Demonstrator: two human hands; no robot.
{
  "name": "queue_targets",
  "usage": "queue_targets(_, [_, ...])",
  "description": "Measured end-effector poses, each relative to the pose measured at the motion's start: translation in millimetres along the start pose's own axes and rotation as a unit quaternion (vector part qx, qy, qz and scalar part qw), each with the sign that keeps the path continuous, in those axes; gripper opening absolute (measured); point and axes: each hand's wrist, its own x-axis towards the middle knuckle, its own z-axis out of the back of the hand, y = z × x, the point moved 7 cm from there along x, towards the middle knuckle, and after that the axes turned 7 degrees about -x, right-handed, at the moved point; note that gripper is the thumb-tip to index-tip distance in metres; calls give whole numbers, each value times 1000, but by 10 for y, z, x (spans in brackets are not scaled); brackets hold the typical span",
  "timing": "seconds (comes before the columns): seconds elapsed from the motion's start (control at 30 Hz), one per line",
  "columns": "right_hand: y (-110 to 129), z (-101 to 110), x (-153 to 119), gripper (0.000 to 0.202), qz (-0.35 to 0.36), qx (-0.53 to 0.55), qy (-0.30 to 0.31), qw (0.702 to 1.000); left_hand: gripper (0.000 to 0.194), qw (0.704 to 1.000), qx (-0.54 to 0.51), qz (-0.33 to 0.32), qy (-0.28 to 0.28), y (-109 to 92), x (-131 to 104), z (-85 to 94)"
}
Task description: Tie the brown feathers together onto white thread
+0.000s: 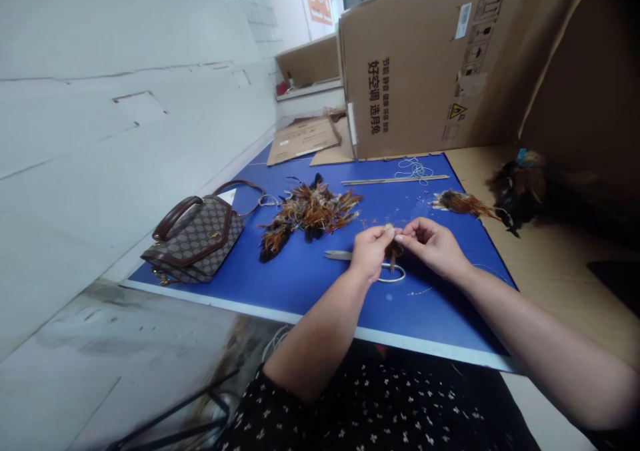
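My left hand [369, 252] is closed, thumb and fingers pinching the pale quill ends of a small feather bunch [394, 256]. Brown feather tips hang below the fingertips. Right beside it, my right hand [436, 245] is closed in a pinch at the same quill ends; what lies between its fingertips is too small to make out. A pair of scissors [337, 255] lies on the blue table under my hands, blades to the left, partly hidden by my left hand. Beyond my left hand spreads a pile of brown and black feathers [315, 209].
A tied feather bunch [465, 204] lies at the table's right edge. A thin stick [395, 180] and tangled thread [414, 169] lie farther back. A patterned handbag [197, 237] stands at the left. A big cardboard box [425, 84] rises behind; dark feathers [520, 187] are at the right.
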Motion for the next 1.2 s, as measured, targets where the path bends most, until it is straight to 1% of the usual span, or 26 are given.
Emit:
queue_targets(0.13, [115,32,-7,43,54,-17,-2,998,40,1000,23,-14,6,0,4,-6])
queue_targets(0.27, [193,77,-17,32,93,-28,3,995,40,998,32,17,42,33,-11,-53])
queue_targets(0.43, [173,176,25,29,91,-9,1,996,42,993,-9,73,87,25,-58,-133])
queue_targets(0.53, [149,217,54,29,90,2,0,996,43,990,-13,92,104,22,-76,-165])
queue_targets(0.77, [168,202,50,26,127,-50,3,991,44,986,55,117,106,82,-76,-140])
queue_targets(0.87, [210,197,24,25,147,-81,-8,986,43,987,30,116,109,89,-73,-145])
queue_targets(0.93, [262,189,0,26,177,-102,-9,979,42,987,2,115,115,88,-74,-158])
queue_targets(1.03, [310,157,-24,28,220,-112,10,969,42,986,-14,112,119,80,-75,-164])
queue_targets(1.2, [287,139,-11,27,226,-100,28,969,43,986,-3,113,119,73,-81,-149])
